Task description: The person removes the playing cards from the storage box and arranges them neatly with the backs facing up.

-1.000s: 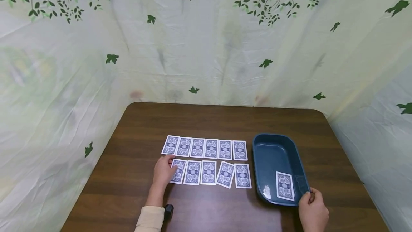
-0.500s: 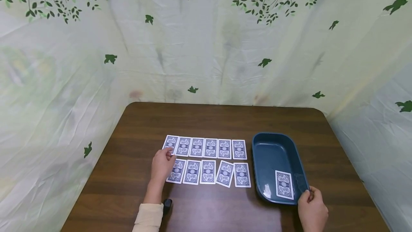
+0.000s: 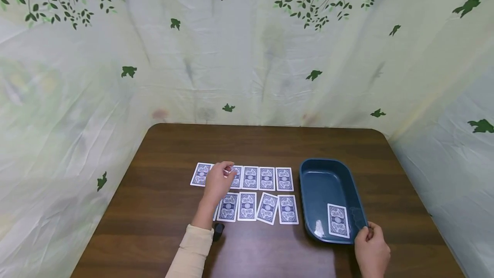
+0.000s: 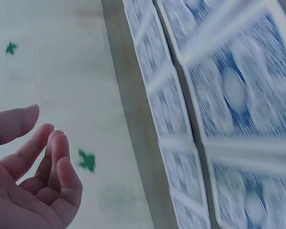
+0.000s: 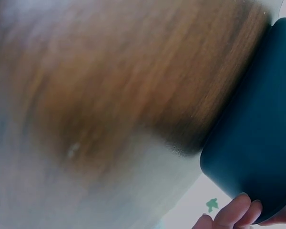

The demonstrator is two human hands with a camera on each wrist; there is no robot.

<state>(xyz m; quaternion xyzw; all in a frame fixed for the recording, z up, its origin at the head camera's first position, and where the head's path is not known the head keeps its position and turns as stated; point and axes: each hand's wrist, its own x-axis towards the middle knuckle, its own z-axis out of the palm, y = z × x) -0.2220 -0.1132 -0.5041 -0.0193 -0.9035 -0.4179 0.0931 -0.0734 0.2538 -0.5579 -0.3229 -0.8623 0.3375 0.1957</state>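
Observation:
My left hand (image 3: 218, 183) hovers over the left part of the back row of playing cards, where it hides the second card. In the left wrist view its thumb and loosely bent fingers (image 4: 69, 186) stand apart, holding nothing. The cards lie face down with blue-and-white backs: a back row (image 3: 250, 178) and a front row (image 3: 227, 207). One front-row card (image 3: 267, 208) is tilted, and the leftmost is mostly behind my forearm. My right hand (image 3: 372, 250) grips the near right corner of a dark blue tray (image 3: 328, 183), with one face-down card (image 3: 338, 221) inside.
The brown wooden table (image 3: 154, 213) has rounded far corners. A pale cloth backdrop (image 3: 247, 55) with printed leaves and birds hangs around it. A small black device (image 3: 218, 231) sits at my left wrist, by the cream sleeve (image 3: 193, 250).
My left hand has left the leftmost front-row card and moved up and to the right, over the back row. My right hand keeps its grip on the tray; the view has shifted slightly.

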